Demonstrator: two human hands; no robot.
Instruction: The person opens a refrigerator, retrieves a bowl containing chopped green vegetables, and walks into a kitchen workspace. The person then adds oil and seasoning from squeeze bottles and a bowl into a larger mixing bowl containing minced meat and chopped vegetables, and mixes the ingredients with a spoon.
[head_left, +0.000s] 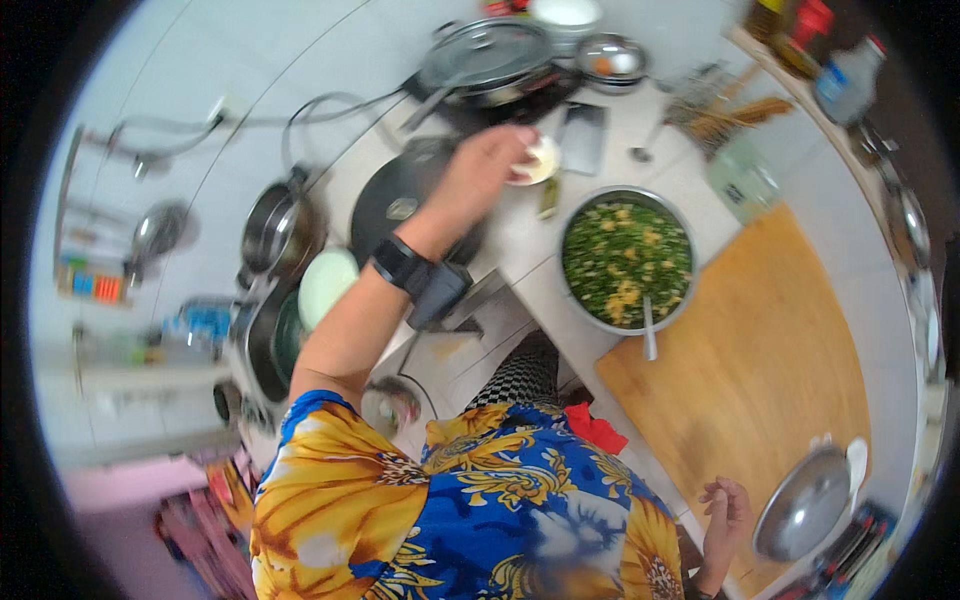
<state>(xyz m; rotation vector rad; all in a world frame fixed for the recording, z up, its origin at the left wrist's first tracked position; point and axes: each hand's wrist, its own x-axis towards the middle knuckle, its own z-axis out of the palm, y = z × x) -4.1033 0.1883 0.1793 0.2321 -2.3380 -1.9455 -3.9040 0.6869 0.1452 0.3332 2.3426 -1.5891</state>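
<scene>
My left hand (499, 150) reaches across the counter, with a dark band on its wrist. Its fingers grip the left rim of a small white dish (549, 160); blur hides the exact hold. Under that forearm sits a dark round pan or griddle (382, 199). Just right of the dish, a large metal bowl (568, 292) holds chopped greens with yellow bits, and a spoon (649, 341) leans over its rim. My right hand (726, 508) is low at the right, fingers loosely apart and holding nothing. Beside it are a wooden board (757, 337) and an upturned-looking metal bowl (806, 506).
A lidded pan (487, 56) stands at the back, next to a small bowl (611, 64) with eggs. A glass-like container (742, 176) and a ladle (640, 154) are at the right. Left are a pot (270, 225) and a pale green lid or plate (328, 285).
</scene>
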